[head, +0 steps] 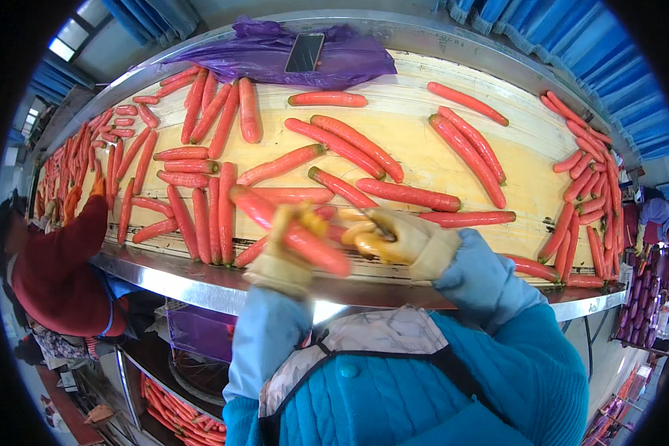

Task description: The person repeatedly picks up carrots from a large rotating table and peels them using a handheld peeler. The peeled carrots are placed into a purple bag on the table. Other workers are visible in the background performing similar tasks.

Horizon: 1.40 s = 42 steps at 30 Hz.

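Observation:
My left hand [283,257], in a pale rubber glove with yellow fingers, grips an orange-red carrot [319,248] that slants across in front of me and is blurred. Just to its right, my right hand [415,237] wears a similar glove and is closed around a small knife [388,234]. Much of the knife is hidden by the fingers. Beneath both hands, loose carrots lie on the wooden tabletop [273,131]. One carrot [408,194] with a dark greenish end rests just beyond my right hand.
Carrots crowd the table's left side and form a stacked row [605,195] at the right. A phone [305,53] lies on a purple plastic sheet [228,53] at the far edge. A person in a dark red sleeve [83,240] works at left. A metal rim [200,292] borders the table.

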Each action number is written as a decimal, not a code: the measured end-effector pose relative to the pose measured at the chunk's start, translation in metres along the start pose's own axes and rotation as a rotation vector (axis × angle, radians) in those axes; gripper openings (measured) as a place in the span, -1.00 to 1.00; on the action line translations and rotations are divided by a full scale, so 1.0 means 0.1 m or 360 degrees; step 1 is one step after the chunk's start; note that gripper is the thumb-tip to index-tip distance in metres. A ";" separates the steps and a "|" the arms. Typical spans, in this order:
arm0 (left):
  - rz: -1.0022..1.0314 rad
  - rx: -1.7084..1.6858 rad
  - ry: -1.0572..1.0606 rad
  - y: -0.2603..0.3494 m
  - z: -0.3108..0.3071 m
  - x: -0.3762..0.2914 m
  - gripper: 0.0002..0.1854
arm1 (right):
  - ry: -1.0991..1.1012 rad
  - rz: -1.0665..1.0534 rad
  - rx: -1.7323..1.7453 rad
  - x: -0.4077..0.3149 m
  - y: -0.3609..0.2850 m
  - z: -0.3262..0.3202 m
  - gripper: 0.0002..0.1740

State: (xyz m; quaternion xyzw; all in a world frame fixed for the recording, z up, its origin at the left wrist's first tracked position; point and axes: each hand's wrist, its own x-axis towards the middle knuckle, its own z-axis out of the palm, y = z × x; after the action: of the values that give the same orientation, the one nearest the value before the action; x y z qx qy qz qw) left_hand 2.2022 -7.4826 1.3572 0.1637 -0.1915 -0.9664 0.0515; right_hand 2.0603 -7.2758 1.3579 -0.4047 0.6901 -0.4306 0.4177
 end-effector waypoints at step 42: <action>0.1295 -0.0347 0.0101 1.83 -1.11 -1.38 -0.12 | -0.0258 -0.0774 -0.0890 2.32 -2.64 2.33 -0.26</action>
State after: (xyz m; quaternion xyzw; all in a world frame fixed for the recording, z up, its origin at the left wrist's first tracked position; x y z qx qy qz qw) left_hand 2.3765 -7.6685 1.3720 0.0980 -0.1354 -0.8764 0.4516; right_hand 2.2534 -7.6287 1.4859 -0.6879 0.6295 -0.2786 0.2300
